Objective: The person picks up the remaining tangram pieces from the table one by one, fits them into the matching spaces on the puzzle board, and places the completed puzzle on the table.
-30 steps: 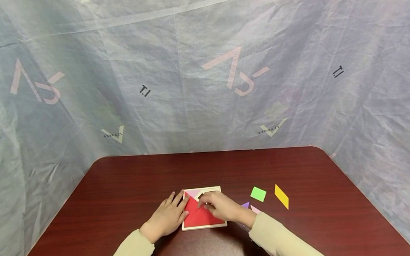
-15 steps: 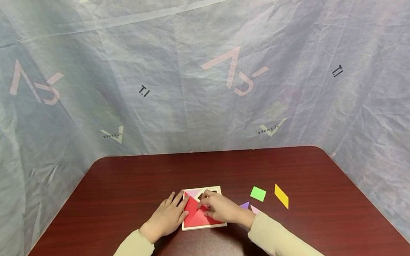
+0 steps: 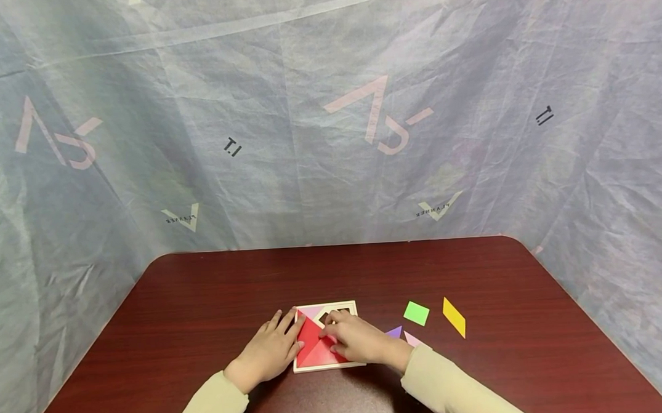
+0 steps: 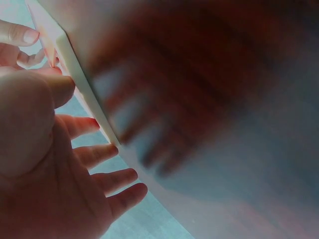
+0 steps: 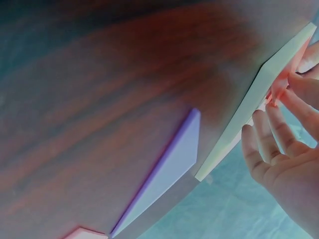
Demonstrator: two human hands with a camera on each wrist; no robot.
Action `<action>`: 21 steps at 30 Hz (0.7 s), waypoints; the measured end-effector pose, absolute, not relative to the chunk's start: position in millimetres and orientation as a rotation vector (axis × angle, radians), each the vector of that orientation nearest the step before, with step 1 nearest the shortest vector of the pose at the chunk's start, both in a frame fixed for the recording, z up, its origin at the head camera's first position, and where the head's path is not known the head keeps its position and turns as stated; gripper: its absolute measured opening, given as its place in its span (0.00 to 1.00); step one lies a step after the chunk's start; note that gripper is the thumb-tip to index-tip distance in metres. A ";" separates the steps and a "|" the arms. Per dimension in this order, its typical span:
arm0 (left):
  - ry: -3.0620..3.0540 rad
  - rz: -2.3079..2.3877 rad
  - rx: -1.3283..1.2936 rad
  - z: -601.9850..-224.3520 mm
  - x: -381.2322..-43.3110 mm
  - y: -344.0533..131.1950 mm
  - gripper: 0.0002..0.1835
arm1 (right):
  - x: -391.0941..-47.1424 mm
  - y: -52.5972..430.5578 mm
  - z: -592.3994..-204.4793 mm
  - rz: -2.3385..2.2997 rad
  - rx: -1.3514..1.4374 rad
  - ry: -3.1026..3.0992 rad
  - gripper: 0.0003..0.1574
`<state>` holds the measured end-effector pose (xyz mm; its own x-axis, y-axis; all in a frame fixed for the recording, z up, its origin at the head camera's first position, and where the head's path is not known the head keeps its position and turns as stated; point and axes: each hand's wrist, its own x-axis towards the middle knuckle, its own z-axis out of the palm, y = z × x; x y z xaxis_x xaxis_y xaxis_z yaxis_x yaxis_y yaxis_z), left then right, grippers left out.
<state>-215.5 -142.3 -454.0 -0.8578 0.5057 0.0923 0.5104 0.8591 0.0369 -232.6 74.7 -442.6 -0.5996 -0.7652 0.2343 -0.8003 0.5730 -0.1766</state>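
Left hand (image 3: 269, 349) spread over tray (image 3: 330, 367) edge | right hand (image 3: 360, 339) pinches red triangle (image 3: 323, 358) | likely light, stiff; grip by edges

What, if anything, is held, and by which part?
The right hand seems to pinch the nearer red triangle near its top corner. The left hand rests on the board's left edge.

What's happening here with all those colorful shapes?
Someone is working on a tangram puzzle. The left hand rests flat at the left side of the tray, and the right hand seems to be pinching the nearer red triangle. A pink triangle sits in the far left corner. A green square, yellow parallelogram, purple triangle and another pink piece lie outside, to the right.
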 end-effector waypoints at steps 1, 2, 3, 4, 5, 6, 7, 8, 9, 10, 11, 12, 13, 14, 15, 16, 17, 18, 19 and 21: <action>-2.954 -0.092 -0.809 -454.0 -215.5 -142.3 0.27 | -232.2 74.8 -442.7 0.376 1.336 -2.668 0.14; -2.955 -0.093 -0.809 -453.9 -215.6 -142.2 0.27 | -231.8 75.0 -442.8 0.346 1.333 -2.671 0.14; -2.958 -0.094 -0.809 -454.0 -215.8 -142.2 0.27 | -231.4 75.1 -442.9 0.319 1.330 -2.676 0.13; -2.960 -0.095 -0.809 -454.0 -215.7 -142.3 0.27 | -231.1 75.3 -442.9 0.297 1.330 -2.680 0.13; -2.961 -0.094 -0.808 -454.0 -215.9 -142.2 0.27 | -230.7 75.5 -442.7 0.272 1.330 -2.680 0.13; -2.961 -0.094 -0.809 -454.1 -215.8 -142.3 0.27 | -230.2 75.7 -442.5 0.251 1.329 -2.682 0.13; -2.963 -0.093 -0.808 -454.1 -215.9 -142.3 0.27 | -229.9 75.9 -442.3 0.238 1.331 -2.682 0.13; -2.964 -0.096 -0.807 -453.9 -215.9 -142.4 0.27 | -229.5 76.1 -442.0 0.228 1.334 -2.681 0.13; -2.965 -0.095 -0.807 -453.8 -215.9 -142.4 0.27 | -229.1 76.3 -441.7 0.218 1.338 -2.678 0.14; -2.965 -0.096 -0.807 -453.7 -215.8 -142.4 0.27 | -228.6 76.6 -441.2 0.204 1.342 -2.673 0.14; -2.966 -0.095 -0.806 -453.5 -215.8 -142.4 0.27 | -227.9 76.9 -440.8 0.188 1.345 -2.666 0.15; -2.968 -0.095 -0.806 -453.3 -215.7 -142.3 0.27 | -227.2 77.1 -440.7 0.178 1.348 -2.663 0.15; -2.969 -0.094 -0.805 -452.9 -215.5 -142.1 0.27 | -226.5 77.3 -440.6 0.169 1.352 -2.659 0.16; -2.971 -0.093 -0.804 -452.5 -215.2 -142.1 0.27 | -225.9 77.5 -440.7 0.160 1.355 -2.656 0.16; -2.971 -0.090 -0.803 -452.2 -214.9 -142.0 0.27 | -225.2 77.7 -440.9 0.154 1.355 -2.658 0.17; -2.972 -0.092 -0.805 -451.8 -214.6 -141.9 0.27 | -224.7 77.8 -441.2 0.152 1.355 -2.661 0.17; -2.974 -0.092 -0.805 -451.0 -214.2 -141.7 0.27 | -224.3 77.9 -441.5 0.156 1.354 -2.666 0.18; -2.975 -0.093 -0.807 -450.4 -213.8 -141.6 0.27 | -224.0 78.0 -442.0 0.161 1.352 -2.674 0.18; -2.976 -0.093 -0.808 -449.7 -213.3 -141.4 0.27 | -224.0 78.1 -442.3 0.165 1.352 -2.679 0.18; -2.977 -0.096 -0.812 -448.8 -212.8 -141.2 0.27 | -223.8 78.5 -442.6 0.169 1.347 -2.689 0.19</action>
<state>-212.8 -141.2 -448.8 -0.8605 0.5049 0.0683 0.5082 0.8600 0.0454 -223.8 78.5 -442.6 -0.5933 -0.7879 0.1652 -0.8024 0.5953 -0.0424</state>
